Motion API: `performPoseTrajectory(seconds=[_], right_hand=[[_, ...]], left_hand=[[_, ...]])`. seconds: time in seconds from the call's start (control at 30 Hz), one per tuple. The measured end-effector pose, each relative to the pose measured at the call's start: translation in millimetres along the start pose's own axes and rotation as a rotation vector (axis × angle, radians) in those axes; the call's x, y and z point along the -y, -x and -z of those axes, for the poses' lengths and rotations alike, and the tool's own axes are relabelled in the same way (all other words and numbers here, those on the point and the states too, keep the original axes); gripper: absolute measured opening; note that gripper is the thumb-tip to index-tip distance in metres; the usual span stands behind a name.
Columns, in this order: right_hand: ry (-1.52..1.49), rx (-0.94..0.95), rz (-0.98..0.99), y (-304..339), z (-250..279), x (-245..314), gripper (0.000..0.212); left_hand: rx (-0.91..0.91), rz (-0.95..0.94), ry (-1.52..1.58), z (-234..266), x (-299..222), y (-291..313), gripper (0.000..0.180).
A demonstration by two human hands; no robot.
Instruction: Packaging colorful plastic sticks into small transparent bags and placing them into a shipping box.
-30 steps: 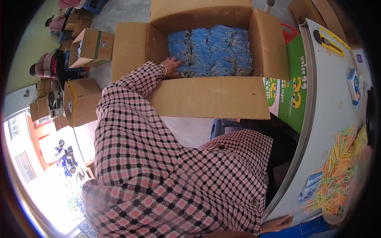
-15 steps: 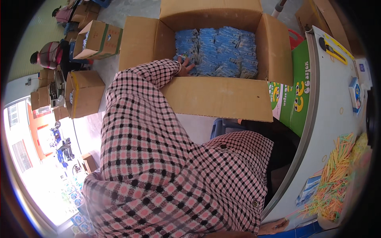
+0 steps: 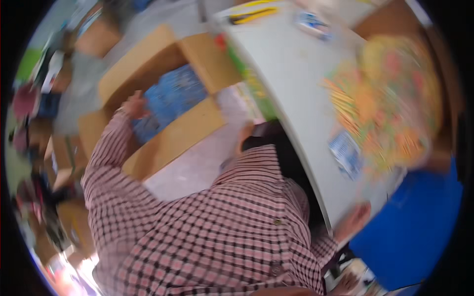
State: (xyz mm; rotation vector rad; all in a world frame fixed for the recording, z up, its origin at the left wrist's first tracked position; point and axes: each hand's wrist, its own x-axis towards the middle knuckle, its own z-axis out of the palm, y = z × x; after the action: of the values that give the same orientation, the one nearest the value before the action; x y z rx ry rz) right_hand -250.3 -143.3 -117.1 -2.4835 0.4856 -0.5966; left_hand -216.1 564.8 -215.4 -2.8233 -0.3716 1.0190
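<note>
Blue packets (image 3: 178, 92) were packed inside the open cardboard box (image 3: 180, 139), the left hand (image 3: 134, 105) placed at their left edge. The right hand (image 3: 354, 220) was positioned at the bench (image 3: 291, 84); whether either hand's fingers were spread or pinching could not be told for blur.

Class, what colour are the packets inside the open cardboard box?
Mostly blue; the packets show best in the head view.

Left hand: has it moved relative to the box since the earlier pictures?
Yes. Judged against the box, the left hand has shifted away from the near flap, toward the far side.
</note>
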Motion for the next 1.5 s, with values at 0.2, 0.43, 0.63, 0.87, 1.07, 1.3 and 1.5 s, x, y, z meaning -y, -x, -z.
performPoseTrajectory(seconds=[0.2,0.43,0.63,0.87,1.07,1.3,1.5], right_hand=[[-0.329,-0.21,0.002,-11,-11,-4,0.032],[-0.749,-0.135,-0.101,-14,1,21,0.029],[-0.917,-0.065,-0.157,-10,5,27,0.029],[-1.154,-0.014,-0.113,-20,-14,21,0.026],[-1.012,0.007,-0.081,-24,-27,12,0.026],[-1.194,0.071,-0.249,-31,-46,51,0.021],[-1.276,0.055,-0.301,-39,-41,43,0.014]], left_hand=[[-0.753,-0.605,0.667,197,-168,65,0.026],[-0.563,-1.5,0.455,244,-400,82,0.032],[-0.645,-1.47,0.213,211,-474,68,0.031],[-0.654,-1.394,0.379,206,-481,63,0.019],[-0.84,-1.438,0.595,221,-484,85,0.012],[-0.543,-1.496,0.866,198,-512,128,0.016],[-0.555,-1.515,0.753,198,-515,137,0.031]])
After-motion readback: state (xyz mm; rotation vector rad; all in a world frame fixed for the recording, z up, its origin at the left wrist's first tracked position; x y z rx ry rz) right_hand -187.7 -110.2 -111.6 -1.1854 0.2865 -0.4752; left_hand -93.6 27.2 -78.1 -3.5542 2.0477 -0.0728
